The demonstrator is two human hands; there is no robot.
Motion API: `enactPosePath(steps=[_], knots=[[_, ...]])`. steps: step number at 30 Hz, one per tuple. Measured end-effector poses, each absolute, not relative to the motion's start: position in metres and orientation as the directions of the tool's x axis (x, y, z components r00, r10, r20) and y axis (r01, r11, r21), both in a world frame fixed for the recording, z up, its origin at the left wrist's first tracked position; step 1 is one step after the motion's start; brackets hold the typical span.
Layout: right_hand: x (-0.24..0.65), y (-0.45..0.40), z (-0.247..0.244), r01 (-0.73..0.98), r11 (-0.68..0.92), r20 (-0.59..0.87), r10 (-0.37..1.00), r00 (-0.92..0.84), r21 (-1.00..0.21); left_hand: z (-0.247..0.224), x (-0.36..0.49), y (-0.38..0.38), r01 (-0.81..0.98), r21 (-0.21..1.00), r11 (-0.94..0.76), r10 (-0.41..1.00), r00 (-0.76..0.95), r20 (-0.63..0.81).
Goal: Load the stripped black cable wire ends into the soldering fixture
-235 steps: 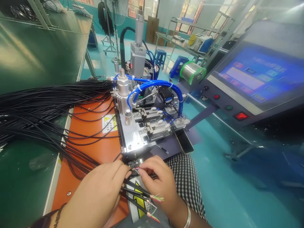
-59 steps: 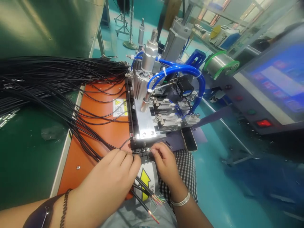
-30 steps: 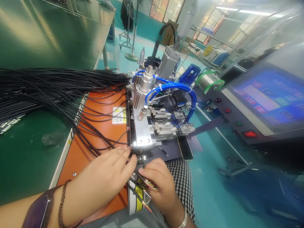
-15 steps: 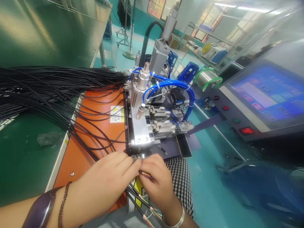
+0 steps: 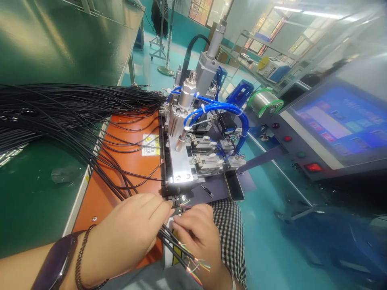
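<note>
My left hand (image 5: 133, 225) is closed around several black cables (image 5: 173, 241) below the front of a bench machine (image 5: 181, 161). Their stripped ends, with thin coloured wires (image 5: 195, 272), hang past the fingers toward my lap. At the left fingertips, other fine coloured wires (image 5: 185, 202) stick out over a small dark fixture (image 5: 178, 205) on the machine's front edge. Just right of it, my right hand (image 5: 199, 237) is closed with curled fingers, thumb and forefinger near the fixture. Whatever its fingers hold is hidden.
A thick bundle of black cables (image 5: 60, 108) crosses from the left onto the orange machine top (image 5: 133, 125). A phone (image 5: 234, 185) and a small dark tool (image 5: 207, 190) lie right of the fixture. A solder-wire spool (image 5: 266, 101) and a control screen (image 5: 338, 117) stand at right.
My right hand has drawn slightly away from the left fingertips, opening a gap. Coloured wire ends now show above the fixture. The view has shifted slightly.
</note>
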State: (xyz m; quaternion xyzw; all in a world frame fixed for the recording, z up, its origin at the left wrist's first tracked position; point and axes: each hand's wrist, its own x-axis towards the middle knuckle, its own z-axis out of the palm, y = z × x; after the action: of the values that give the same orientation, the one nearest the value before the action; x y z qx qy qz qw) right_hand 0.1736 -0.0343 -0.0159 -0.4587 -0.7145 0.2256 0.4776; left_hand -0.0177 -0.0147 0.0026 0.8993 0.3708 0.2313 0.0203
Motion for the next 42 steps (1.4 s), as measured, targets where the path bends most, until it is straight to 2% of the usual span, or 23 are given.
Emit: enactPosePath(steps=[4,6,10,14,17,19,23,27,34,39,42], knots=[[0.176,-0.032,-0.012,0.48,0.321,0.361,0.932,-0.009,-0.817,0.007,-0.016,-0.014,0.637,0.183,-0.749,0.643,0.631,0.434],[0.178,-0.031,-0.008,0.462,0.292,0.338,0.941,0.019,-0.837,0.009,-0.015,-0.013,0.631,0.183,-0.754,0.637,0.632,0.441],[0.176,-0.03,-0.002,0.469,0.355,0.37,0.927,-0.063,-0.809,0.01,-0.013,-0.013,0.622,0.187,-0.76,0.632,0.641,0.436],[0.175,-0.026,0.001,0.521,0.386,0.381,0.916,-0.123,-0.761,0.007,-0.011,-0.013,0.615,0.138,-0.776,0.604,0.664,0.441],[0.178,-0.02,0.002,0.571,0.461,0.395,0.886,-0.245,-0.68,0.005,-0.008,-0.013,0.611,0.092,-0.786,0.585,0.689,0.428],[0.183,-0.017,0.001,0.562,0.468,0.368,0.884,-0.289,-0.682,0.005,-0.007,-0.013,0.616,0.098,-0.782,0.594,0.689,0.414],[0.189,-0.015,-0.005,0.43,0.298,0.269,0.954,-0.129,-0.852,0.008,-0.008,-0.012,0.626,0.205,-0.752,0.648,0.648,0.4],[0.185,-0.017,-0.008,0.329,0.233,0.203,0.971,-0.124,-0.915,0.008,-0.009,-0.012,0.634,0.236,-0.737,0.668,0.631,0.393],[0.181,-0.011,-0.013,0.241,0.126,0.126,0.992,-0.015,-0.962,0.001,-0.01,-0.013,0.659,0.225,-0.718,0.687,0.619,0.382],[0.194,-0.002,-0.018,0.287,-0.091,-0.114,0.991,-0.066,-0.954,-0.005,-0.012,0.0,0.645,0.144,-0.751,0.639,0.653,0.406],[0.199,0.001,-0.019,0.309,-0.195,-0.235,0.967,-0.097,-0.931,-0.007,-0.011,0.006,0.621,0.123,-0.774,0.619,0.701,0.354]])
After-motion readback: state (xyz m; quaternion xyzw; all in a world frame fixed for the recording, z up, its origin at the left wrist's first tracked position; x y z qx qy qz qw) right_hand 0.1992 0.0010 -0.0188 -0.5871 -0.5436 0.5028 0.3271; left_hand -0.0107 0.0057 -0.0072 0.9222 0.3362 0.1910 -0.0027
